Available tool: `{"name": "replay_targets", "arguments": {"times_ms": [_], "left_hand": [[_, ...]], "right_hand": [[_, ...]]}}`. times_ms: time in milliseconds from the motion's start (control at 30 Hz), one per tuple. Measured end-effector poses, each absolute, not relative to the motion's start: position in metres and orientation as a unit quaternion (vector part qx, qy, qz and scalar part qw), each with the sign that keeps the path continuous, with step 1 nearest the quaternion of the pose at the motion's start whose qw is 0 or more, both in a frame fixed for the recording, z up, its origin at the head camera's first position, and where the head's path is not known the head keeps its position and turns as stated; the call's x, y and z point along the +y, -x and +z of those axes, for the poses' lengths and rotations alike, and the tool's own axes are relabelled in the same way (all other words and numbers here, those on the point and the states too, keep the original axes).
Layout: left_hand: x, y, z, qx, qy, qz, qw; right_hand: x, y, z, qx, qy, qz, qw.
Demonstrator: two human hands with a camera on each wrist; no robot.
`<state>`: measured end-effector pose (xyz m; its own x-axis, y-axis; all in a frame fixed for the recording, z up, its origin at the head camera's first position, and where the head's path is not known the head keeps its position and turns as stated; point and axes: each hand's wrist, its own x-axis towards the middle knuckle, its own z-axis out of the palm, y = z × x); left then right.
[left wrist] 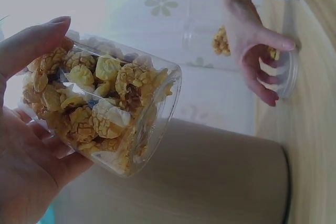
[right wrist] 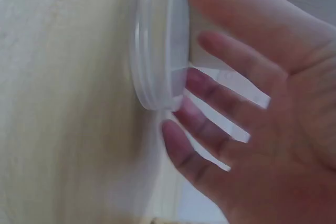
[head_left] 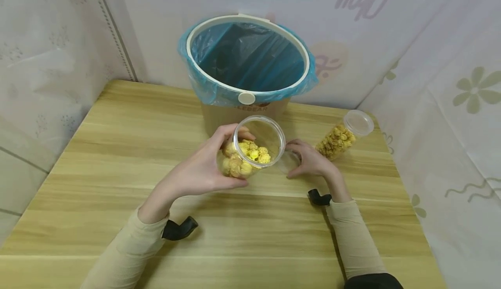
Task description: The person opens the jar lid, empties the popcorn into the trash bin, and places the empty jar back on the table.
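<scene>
My left hand [head_left: 195, 167] grips a clear plastic jar [head_left: 240, 167] around its side, thumb on one side and fingers on the other. The jar is tilted, its uncapped mouth turned up toward the head camera. Yellow and caramel-coloured popcorn [left wrist: 89, 98] fills its lower part. To the right, a clear round lid [right wrist: 163, 51] lies flat, close over the tabletop. My right hand [head_left: 313, 160] is around the lid, with fingers loosely bent and spread at its edge in the right wrist view.
A bin [head_left: 246, 115] with a blue plastic liner [head_left: 203, 84] and a white rim ring stands behind the jar. A second clear jar of popcorn [head_left: 336, 141] lies beyond my right hand. All are on a wood-grain table [head_left: 250, 236] against patterned wall sheeting [head_left: 430, 106].
</scene>
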<state>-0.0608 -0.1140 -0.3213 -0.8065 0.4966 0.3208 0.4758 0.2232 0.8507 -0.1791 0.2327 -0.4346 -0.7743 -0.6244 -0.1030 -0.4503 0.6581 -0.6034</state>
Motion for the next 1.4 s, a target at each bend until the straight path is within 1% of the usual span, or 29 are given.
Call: {"name": "replay_targets", "arguments": {"times_ms": [100, 167, 267, 567, 667, 767, 1000, 1233, 1400], "left_hand": [[-0.117, 0.060, -0.320, 0.775, -0.311, 0.551, 0.008], [-0.119, 0.059, -0.319, 0.775, -0.308, 0.551, 0.009], [-0.122, 0.058, -0.317, 0.780, -0.304, 0.548, 0.009], [-0.140, 0.055, -0.311, 0.807, -0.270, 0.526, 0.007], [-0.145, 0.055, -0.308, 0.812, -0.255, 0.525, 0.006], [-0.151, 0.055, -0.305, 0.815, -0.248, 0.523, -0.006], [-0.163, 0.055, -0.300, 0.817, -0.247, 0.518, -0.061], [-0.174, 0.058, -0.288, 0.824, -0.247, 0.499, -0.104], [-0.182, 0.060, -0.275, 0.838, -0.235, 0.478, -0.120]], "right_hand": [[0.236, 0.177, -0.429, 0.899, 0.253, -0.333, 0.132], [0.237, 0.176, -0.423, 0.897, 0.217, -0.371, 0.104], [0.236, 0.176, -0.413, 0.889, 0.186, -0.413, 0.061], [0.221, 0.180, -0.374, 0.881, 0.167, -0.442, -0.031], [0.218, 0.182, -0.359, 0.852, 0.158, -0.495, -0.066], [0.215, 0.184, -0.344, 0.808, 0.150, -0.563, -0.087], [0.210, 0.189, -0.312, 0.748, 0.131, -0.642, -0.104], [0.206, 0.195, -0.279, 0.738, 0.119, -0.659, -0.086], [0.202, 0.200, -0.262, 0.744, 0.115, -0.655, -0.074]]}}
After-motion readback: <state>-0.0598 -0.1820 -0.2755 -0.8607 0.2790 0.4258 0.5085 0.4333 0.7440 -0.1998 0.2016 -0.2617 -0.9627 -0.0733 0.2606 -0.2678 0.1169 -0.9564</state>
